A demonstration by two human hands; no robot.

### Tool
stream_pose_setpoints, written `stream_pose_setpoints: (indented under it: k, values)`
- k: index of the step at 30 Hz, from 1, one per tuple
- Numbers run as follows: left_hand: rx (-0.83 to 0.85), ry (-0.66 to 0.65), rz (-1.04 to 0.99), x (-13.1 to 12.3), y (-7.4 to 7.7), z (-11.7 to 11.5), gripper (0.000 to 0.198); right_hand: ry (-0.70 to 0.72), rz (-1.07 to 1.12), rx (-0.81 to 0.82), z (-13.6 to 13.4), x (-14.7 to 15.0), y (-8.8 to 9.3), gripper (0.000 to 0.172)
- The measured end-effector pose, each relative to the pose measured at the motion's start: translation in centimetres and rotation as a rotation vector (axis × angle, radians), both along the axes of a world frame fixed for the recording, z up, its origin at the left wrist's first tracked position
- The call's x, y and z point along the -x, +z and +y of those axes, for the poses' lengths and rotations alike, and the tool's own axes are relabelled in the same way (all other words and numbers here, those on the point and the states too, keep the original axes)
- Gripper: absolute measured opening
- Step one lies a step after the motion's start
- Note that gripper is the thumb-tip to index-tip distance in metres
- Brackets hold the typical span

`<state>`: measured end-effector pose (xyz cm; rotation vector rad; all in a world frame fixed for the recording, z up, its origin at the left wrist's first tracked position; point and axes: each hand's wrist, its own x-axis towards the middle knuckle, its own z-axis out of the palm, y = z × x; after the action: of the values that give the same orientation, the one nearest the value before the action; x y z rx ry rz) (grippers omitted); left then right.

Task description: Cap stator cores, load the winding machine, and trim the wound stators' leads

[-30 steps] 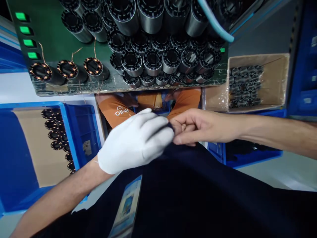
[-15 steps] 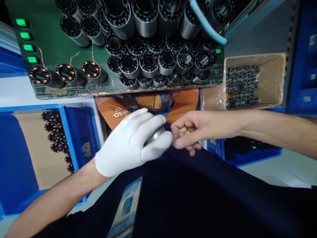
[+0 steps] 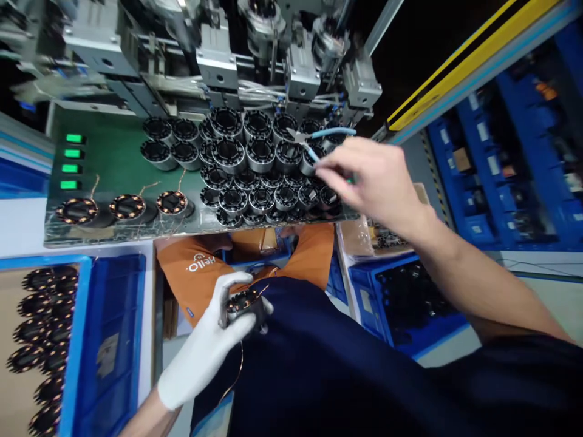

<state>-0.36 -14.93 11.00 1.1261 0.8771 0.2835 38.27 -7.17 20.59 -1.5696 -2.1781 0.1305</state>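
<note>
In my left hand (image 3: 223, 334), which wears a white glove, is a wound motor stator (image 3: 246, 302) with copper coils on its upper rim. One loose copper wire sticks up from it and another hangs below. My bare right hand (image 3: 373, 182) is at the right end of the stator rows, thumb and fingers closed at one handle of cutting pliers (image 3: 300, 138). The pliers have light blue handles, spread apart, and their jaws point left over the metal stator cylinders (image 3: 261, 153). Three wound stators (image 3: 127, 207) with upright wire ends stand at the bench's left front.
The green bench (image 3: 113, 136) has machine clamps (image 3: 218, 60) behind it. A blue crate (image 3: 84, 340) of wound stators is at left, a blue bin (image 3: 364, 303) of black parts at right. Across the bench, a person's orange-clad legs (image 3: 195, 267) show beneath it.
My right hand has left the stator in my left hand and reached up to the pliers. My left hand, still holding the stator, sits lower. The view has tilted up, showing the machine.
</note>
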Motion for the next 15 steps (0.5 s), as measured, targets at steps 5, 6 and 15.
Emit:
stream_pose_setpoints:
  k: [5,6,15]
  values:
    - [0.153,0.170,0.060,0.9,-0.3,-1.9,0.072,-0.086,-0.223,0.010,6.7,-3.6,-1.1,0.030]
    - [0.162,0.213,0.069,1.1,-0.3,-2.2,0.075,-0.072,-0.252,0.030,7.4,-3.9,-1.4,0.031]
    - [0.042,0.458,-0.067,0.9,-0.9,-1.1,0.057,0.054,-0.370,0.006,6.6,-3.8,-0.2,0.025]
